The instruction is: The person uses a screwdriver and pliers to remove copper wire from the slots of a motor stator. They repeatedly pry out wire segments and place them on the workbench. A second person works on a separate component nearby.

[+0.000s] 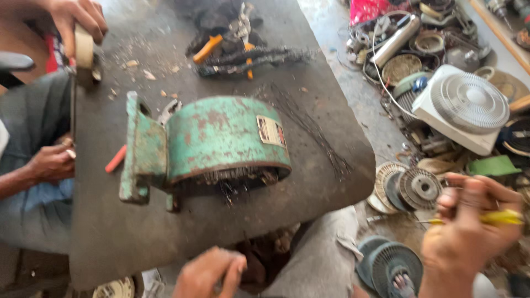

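A worn green motor housing (221, 143) with a flat mounting plate lies on its side on a dark board (165, 232); copper windings show at its open lower edge. My right hand (469, 237) is off the board to the right, blurred, and grips a thin yellow-handled tool (499, 218). At the board's near edge my left hand (207, 273) has its fingers curled, with nothing visible in it. Another person sits at the left: one hand (77, 19) holds a roll of tape (84, 47), the other hand (51, 163) rests by the board's left edge.
Orange-handled pliers (208, 48) and dark wire bundles (254, 55) lie at the board's far end. A red-handled tool (116, 159) sits left of the housing. The floor to the right holds a white fan grille (469, 105), a metal tube (395, 40), rotors (419, 187) and scrap.
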